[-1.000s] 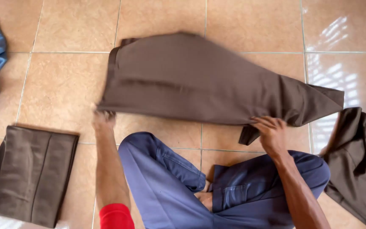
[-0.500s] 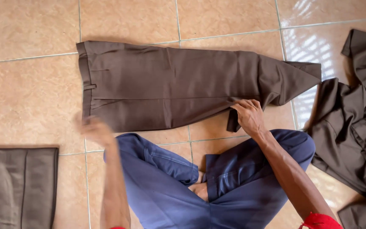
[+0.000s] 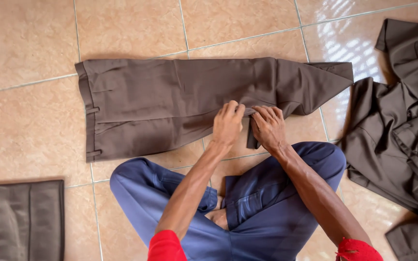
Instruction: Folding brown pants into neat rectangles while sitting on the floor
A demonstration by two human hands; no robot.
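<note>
A pair of brown trousers (image 3: 170, 101) lies flat on the tiled floor, waistband to the left, legs reaching right with the end folded over. My left hand (image 3: 228, 123) and my right hand (image 3: 268, 126) sit side by side on the near edge of the trousers, about the middle. The fingers of both pinch the fabric edge. A small dark flap of cloth hangs down between the hands. My crossed legs in blue trousers (image 3: 247, 203) are just below.
A heap of brown garments (image 3: 402, 130) lies at the right. A folded brown garment (image 3: 20, 220) sits at the lower left. Beige floor tiles (image 3: 25, 121) surround everything.
My left hand has left the waistband side and moved right to join my right hand at the middle edge. The trousers now lie flatter and straighter.
</note>
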